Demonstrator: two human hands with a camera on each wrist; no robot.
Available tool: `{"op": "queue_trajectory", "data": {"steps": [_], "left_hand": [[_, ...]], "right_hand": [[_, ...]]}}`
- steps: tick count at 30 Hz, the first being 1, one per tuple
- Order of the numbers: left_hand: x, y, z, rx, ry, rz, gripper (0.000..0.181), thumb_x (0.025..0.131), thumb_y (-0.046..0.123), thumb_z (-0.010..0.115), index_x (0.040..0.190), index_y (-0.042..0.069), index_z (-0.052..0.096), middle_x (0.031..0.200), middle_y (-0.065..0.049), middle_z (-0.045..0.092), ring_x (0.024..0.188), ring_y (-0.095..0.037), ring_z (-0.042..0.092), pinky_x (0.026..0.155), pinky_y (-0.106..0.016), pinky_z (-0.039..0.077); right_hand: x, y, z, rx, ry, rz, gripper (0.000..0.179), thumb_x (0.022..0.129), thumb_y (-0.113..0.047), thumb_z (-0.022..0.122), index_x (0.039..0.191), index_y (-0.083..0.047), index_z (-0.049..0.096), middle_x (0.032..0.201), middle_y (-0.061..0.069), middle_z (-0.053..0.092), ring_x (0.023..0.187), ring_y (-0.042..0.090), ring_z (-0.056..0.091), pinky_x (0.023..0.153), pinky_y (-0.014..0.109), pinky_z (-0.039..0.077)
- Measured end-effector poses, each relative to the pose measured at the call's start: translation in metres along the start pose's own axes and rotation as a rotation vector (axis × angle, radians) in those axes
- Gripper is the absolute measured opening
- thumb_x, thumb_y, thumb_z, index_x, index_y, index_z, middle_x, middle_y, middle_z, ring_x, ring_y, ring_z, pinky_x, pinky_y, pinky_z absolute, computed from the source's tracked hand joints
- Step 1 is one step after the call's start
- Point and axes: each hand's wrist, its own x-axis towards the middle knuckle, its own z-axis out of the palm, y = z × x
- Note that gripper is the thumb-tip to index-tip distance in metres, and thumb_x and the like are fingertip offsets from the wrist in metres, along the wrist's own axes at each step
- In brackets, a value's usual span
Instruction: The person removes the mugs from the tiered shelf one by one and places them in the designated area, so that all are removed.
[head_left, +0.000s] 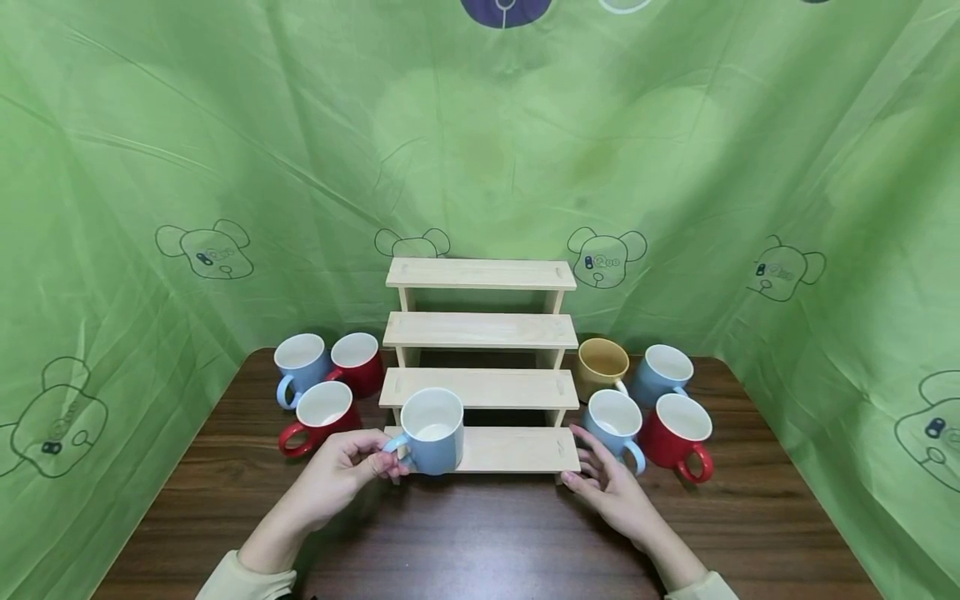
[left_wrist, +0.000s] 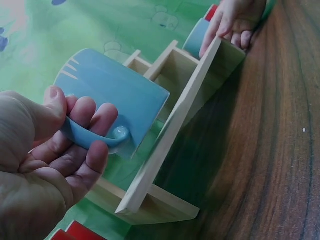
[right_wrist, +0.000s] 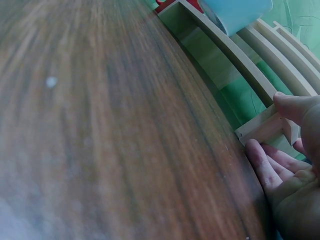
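My left hand [head_left: 343, 473] pinches the handle of a light blue mug [head_left: 438, 433], white inside, between thumb and fingers. The mug is held upright at the left part of the lowest step of a light wooden four-step display rack [head_left: 517, 450]. In the left wrist view a gap shows between the mug's base [left_wrist: 151, 125] and the step's board [left_wrist: 172, 125]. My right hand [head_left: 611, 487] grips the right end of that lowest step, its thumb at the front edge and fingers by the side support [right_wrist: 262, 127]. Another light blue mug [head_left: 611, 412] stands just behind the right hand.
Left of the rack stand a blue mug [head_left: 303, 371] and two red mugs [head_left: 360, 375]. To its right are a yellow mug [head_left: 588, 387], a blue mug [head_left: 652, 383] and a red mug [head_left: 671, 442]. Green cloth [head_left: 480, 167] surrounds the dark wooden table [head_left: 465, 542].
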Motion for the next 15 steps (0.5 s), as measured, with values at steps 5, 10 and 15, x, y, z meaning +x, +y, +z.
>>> {"op": "queue_trajectory", "data": {"steps": [5, 10, 15], "left_hand": [[-0.002, 0.004, -0.005, -0.01, 0.016, 0.002, 0.012, 0.106, -0.005, 0.063, 0.109, -0.014, 0.07, 0.096, -0.021, 0.079, 0.09, -0.015, 0.078, 0.085, -0.033, 0.065], [-0.003, 0.009, -0.009, -0.015, 0.029, 0.029, 0.012, 0.107, -0.007, 0.062, 0.109, -0.016, 0.068, 0.097, -0.019, 0.08, 0.092, -0.017, 0.079, 0.085, -0.033, 0.065], [-0.005, 0.017, -0.015, -0.018, 0.045, 0.05, 0.01, 0.106, -0.008, 0.061, 0.107, -0.014, 0.069, 0.097, -0.017, 0.08, 0.091, -0.022, 0.08, 0.083, -0.033, 0.065]], "right_hand": [[0.0, 0.0, 0.0, 0.002, -0.004, -0.005, 0.078, 0.105, -0.005, 0.074, 0.17, -0.008, 0.032, 0.145, 0.029, 0.062, 0.123, 0.014, 0.07, 0.098, 0.024, 0.059], [0.0, -0.002, 0.0, 0.003, -0.005, -0.007, 0.078, 0.104, -0.006, 0.074, 0.17, -0.008, 0.032, 0.145, 0.029, 0.062, 0.123, 0.015, 0.07, 0.098, 0.024, 0.059], [0.0, -0.002, 0.0, -0.005, -0.005, -0.012, 0.077, 0.105, -0.006, 0.074, 0.17, -0.008, 0.033, 0.144, 0.028, 0.063, 0.123, 0.015, 0.07, 0.097, 0.024, 0.059]]}}
